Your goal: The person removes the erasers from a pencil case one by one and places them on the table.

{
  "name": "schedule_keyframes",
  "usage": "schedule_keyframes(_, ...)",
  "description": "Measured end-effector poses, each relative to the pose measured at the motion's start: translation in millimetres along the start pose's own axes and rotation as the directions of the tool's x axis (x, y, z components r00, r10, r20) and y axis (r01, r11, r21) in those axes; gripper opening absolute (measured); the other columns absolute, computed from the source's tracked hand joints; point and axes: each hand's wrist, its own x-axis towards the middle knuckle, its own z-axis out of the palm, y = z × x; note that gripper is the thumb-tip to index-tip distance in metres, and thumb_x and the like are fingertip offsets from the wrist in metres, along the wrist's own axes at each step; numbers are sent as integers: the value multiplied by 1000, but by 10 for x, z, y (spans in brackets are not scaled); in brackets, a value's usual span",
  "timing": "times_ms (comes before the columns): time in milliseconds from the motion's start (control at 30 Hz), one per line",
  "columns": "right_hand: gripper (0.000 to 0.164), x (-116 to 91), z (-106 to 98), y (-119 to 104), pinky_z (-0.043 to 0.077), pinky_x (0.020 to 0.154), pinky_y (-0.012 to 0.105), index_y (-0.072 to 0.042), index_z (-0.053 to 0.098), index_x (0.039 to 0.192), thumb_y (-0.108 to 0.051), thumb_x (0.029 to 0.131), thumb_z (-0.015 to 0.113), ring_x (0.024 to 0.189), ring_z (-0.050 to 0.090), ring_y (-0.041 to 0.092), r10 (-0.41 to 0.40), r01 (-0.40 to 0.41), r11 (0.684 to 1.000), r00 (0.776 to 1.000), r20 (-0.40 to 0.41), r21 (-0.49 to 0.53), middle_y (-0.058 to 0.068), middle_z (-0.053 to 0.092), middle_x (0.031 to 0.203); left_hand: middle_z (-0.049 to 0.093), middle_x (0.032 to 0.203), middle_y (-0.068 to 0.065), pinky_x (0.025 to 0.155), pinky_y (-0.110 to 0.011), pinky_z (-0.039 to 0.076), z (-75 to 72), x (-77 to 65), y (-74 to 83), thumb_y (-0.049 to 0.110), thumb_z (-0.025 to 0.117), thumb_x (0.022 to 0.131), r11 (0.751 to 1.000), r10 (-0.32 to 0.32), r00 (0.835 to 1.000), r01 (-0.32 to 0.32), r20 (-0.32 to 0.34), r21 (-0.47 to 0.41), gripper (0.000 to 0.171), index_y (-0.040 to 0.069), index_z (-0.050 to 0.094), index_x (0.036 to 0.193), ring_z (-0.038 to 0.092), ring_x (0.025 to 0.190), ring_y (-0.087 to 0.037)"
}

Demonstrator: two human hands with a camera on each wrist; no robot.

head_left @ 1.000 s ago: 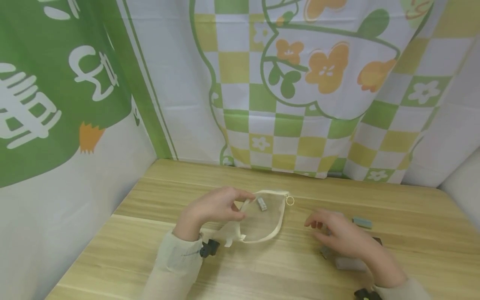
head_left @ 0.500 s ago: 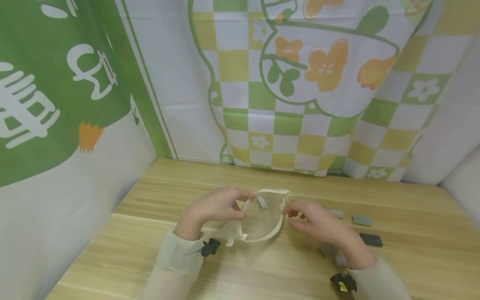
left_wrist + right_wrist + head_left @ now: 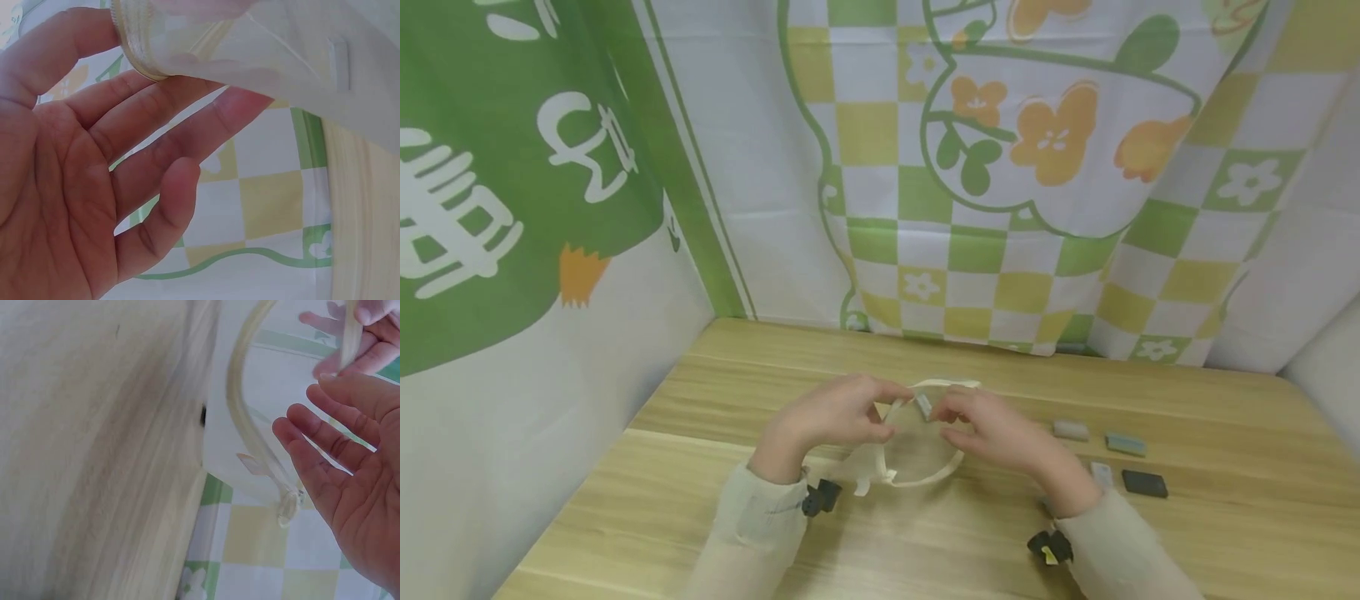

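My left hand [image 3: 838, 410] pinches the near-left rim of a translucent cream zip pouch [image 3: 917, 481], holding its mouth wide. The left wrist view shows the thumb against the zip edge [image 3: 139, 53] and the other fingers behind the sheet. One small pale block [image 3: 922, 406] lies inside the pouch. Above the pouch's right rim hovers my right hand [image 3: 996, 429], its fingers loosely bent over the mouth. In the right wrist view nothing shows between the fingers of this hand [image 3: 356, 462]. The pouch's ring pull [image 3: 289, 509] hangs at the rim's end.
To the right on the wooden table [image 3: 700, 467] lie a grey block [image 3: 1070, 430], a grey-green block [image 3: 1125, 443], a black block [image 3: 1145, 483] and a whitish piece [image 3: 1101, 475]. My right forearm partly covers that group. A patterned cloth [image 3: 970, 250] hangs behind the table.
My right hand has moved left from above the loose blocks to over the pouch's mouth, uncovering some of the blocks. My left hand and the pouch have stayed in place.
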Motion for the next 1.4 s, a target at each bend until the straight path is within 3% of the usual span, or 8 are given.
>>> schedule_keyframes(133, 21, 56, 41, -2, 57, 87, 38, -1, 68, 111, -8, 92, 66, 98, 66, 22, -10, 10, 1000, 1000, 12, 12, 9, 71, 108, 74, 98, -4, 57, -21, 48, 0, -3, -6, 14, 66, 87, 1000, 3, 1000, -3, -10, 19, 56, 9, 55, 141, 61, 68, -3)
schedule_keyframes(200, 22, 79, 68, 2, 57, 87, 38, 0, 68, 112, -8, 92, 66, 99, 66, 22, -8, 8, 1000, 1000, 17, 15, 9, 71, 109, 70, 124, -7, 68, -22, 54, -1, 1, -13, 15, 67, 87, 999, 13, 1000, -12, -17, 30, 56, 8, 56, 141, 68, 84, -6)
schedule_keyframes(267, 23, 105, 90, 5, 57, 88, 39, 0, 68, 113, -7, 91, 66, 100, 66, 24, 1, -2, 1000, 1000, 28, 29, 10, 71, 110, 69, 128, -9, 71, -24, 55, -2, 4, -23, 16, 68, 87, 999, 18, 1000, -18, -17, 30, 56, 8, 55, 141, 69, 89, -10)
schedule_keyframes(533, 25, 187, 129, -3, 55, 91, 41, 0, 68, 115, -9, 92, 66, 105, 65, 26, 43, -46, 999, 994, 101, 27, 10, 68, 112, 64, 135, -10, 75, -27, 56, -10, -4, -32, 14, 67, 87, 998, 29, 999, -28, -16, 47, 55, 6, 56, 140, 69, 94, -15)
schedule_keyframes(767, 39, 261, 165, 45, 51, 100, 48, 3, 59, 129, -7, 92, 63, 121, 60, 34, 91, -105, 992, 981, 173, 73, 17, 63, 131, 64, 135, -10, 70, -25, 54, -3, -7, -44, 13, 66, 87, 997, 53, 998, -52, -14, 52, 54, 5, 56, 140, 68, 94, -16)
schedule_keyframes(933, 53, 278, 190, 102, 54, 94, 47, 4, 46, 142, -10, 93, 62, 112, 63, 31, 123, -163, 974, 963, 239, 156, 20, 57, 138, 64, 136, -9, 69, -24, 53, 5, 6, -34, 13, 66, 87, 997, 59, 998, -59, -8, 44, 54, 7, 57, 140, 67, 94, -15)
schedule_keyframes(1167, 62, 285, 212, 192, 46, 106, 57, 4, 36, 150, -11, 95, 62, 129, 52, 45, 99, -177, 947, 955, 280, 268, 24, 41, 153, 62, 139, -4, 71, -25, 53, 17, 14, -31, 14, 66, 87, 999, 36, 999, -36, -1, 34, 54, 11, 57, 141, 65, 95, -12)
schedule_keyframes(1400, 63, 333, 229, 271, 43, 108, 60, 6, 36, 149, -8, 94, 63, 132, 49, 46, 72, -161, 947, 951, 302, 280, 26, 42, 152, 62, 139, -7, 68, -25, 53, 24, 16, -42, 13, 66, 87, 999, 43, 999, -43, -9, 32, 55, 10, 57, 141, 65, 95, -13)
